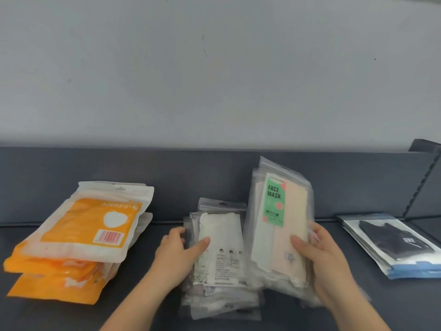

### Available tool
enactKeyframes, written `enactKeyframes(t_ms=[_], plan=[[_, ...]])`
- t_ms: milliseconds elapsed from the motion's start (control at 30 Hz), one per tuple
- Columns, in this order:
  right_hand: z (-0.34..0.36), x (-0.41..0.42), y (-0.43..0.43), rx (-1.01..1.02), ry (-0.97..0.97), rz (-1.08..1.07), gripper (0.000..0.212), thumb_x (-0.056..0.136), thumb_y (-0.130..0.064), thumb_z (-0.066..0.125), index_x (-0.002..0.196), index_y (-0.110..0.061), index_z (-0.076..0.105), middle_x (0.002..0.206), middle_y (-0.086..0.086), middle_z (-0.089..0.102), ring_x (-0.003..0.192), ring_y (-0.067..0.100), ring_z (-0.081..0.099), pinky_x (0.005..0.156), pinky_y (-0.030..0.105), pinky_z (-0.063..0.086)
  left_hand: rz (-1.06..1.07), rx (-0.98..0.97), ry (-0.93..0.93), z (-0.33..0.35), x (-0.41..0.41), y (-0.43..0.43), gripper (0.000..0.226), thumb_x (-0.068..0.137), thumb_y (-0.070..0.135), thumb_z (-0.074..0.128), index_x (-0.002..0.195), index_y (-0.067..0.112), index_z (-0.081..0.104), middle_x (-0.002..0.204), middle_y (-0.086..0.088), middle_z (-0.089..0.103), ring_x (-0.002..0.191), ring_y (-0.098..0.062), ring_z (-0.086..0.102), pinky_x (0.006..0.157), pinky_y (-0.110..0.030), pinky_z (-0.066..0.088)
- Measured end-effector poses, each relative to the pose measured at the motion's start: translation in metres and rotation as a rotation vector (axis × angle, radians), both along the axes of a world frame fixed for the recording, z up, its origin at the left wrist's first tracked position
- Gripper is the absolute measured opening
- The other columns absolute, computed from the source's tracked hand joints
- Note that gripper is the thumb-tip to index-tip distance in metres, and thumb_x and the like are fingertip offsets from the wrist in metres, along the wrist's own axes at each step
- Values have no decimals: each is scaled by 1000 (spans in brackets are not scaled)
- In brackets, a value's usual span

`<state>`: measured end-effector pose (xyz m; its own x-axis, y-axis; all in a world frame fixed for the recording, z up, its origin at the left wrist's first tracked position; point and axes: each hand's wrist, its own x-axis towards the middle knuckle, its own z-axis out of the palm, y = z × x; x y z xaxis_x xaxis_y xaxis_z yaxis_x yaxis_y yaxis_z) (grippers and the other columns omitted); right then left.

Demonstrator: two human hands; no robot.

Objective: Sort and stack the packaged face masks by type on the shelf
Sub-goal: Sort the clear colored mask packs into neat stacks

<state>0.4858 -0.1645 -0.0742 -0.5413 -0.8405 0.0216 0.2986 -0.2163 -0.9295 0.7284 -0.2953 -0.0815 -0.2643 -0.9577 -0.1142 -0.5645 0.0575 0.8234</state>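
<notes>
Face mask packs point(279, 225) in shiny clear plastic were held tilted by the right hand point(319, 256); the flat middle pile point(222, 256) on the dark shelf point(405, 304) was gripped by the left hand point(176, 254).

shelf point(143, 187), dark grey. Left: orange KN95 packs point(78, 240), loose skewed stack. Centre: clear-bag pile point(219, 254), flat, messy. Just right of it: FACE MASK bundle point(279, 223), raised near-upright, green label facing near. Right edge: black-mask packs point(391, 244), stacked flat.
</notes>
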Motion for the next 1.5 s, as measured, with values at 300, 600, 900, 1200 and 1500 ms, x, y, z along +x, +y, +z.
enactKeyframes(t_ms=[300,600,900,1200,1500], plan=[[3,-18,19,195,35,83,33,84,9,59,116,-2,58,100,20,75,82,36,74,60,38,61,-67,132,-43,-9,1,-4,90,73,56,77,144,18,35,134,-5,51,112,-20,59,91,-34,52],[3,10,9,188,94,108,38,86,6,63,121,-7,53,99,21,75,85,40,73,63,42,62,-23,178,270,39,23,13,23,89,11,68,107,7,54,102,-12,73,87,-26,74,82,-46,60],[9,49,-14,223,196,109,17,96,-33,54,102,-22,65,87,0,75,80,18,74,70,39,59,-396,83,67,32,-44,50,85,66,82,44,142,46,39,148,15,32,133,-4,34,120,-35,23],[9,12,7,168,22,125,30,88,9,52,115,-1,59,92,16,76,78,29,74,64,36,60,-363,-84,243,23,-37,49,40,95,41,59,134,38,49,141,21,32,136,0,32,109,-18,26],[11,-49,43,225,46,25,38,85,0,54,122,-7,62,114,23,70,95,40,70,73,45,61,-103,148,-121,-9,-9,4,108,72,58,77,151,12,20,146,-4,46,122,-21,55,98,-33,48]])
